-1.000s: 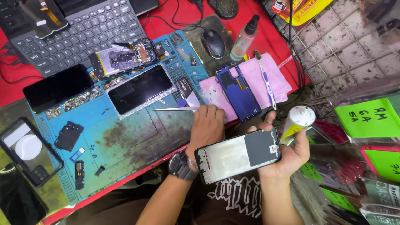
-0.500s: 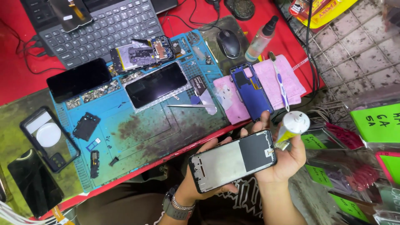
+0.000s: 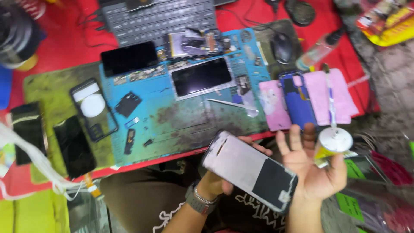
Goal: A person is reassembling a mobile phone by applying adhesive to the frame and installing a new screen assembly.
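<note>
- Along the right edge of the counter (image 3: 64,26), a yellow and red package (image 3: 390,21) is lying at the top corner, and green paper labels (image 3: 349,203) are sitting low down beside your right hand; what is on them is too blurred to tell.
- Your left hand (image 3: 215,183) is closing its grip from below around the lower end of the phone panel (image 3: 250,170), which is tilting over your lap, just off the counter's front edge.
- Your right hand (image 3: 312,168) is spreading its fingers wide, palm up, touching the panel's far end, while the thumb side is pinching a white-capped glue tube (image 3: 334,142).
- On the blue mat (image 3: 189,116), two dark phone screens (image 3: 129,58) are lying face up, with one opened phone body (image 3: 194,43) above them.
- Two pink cloths (image 3: 330,97) are flanking one blue phone back (image 3: 297,101).
- One keyboard (image 3: 159,19) and one mouse (image 3: 282,47) are sitting at the top.
</note>
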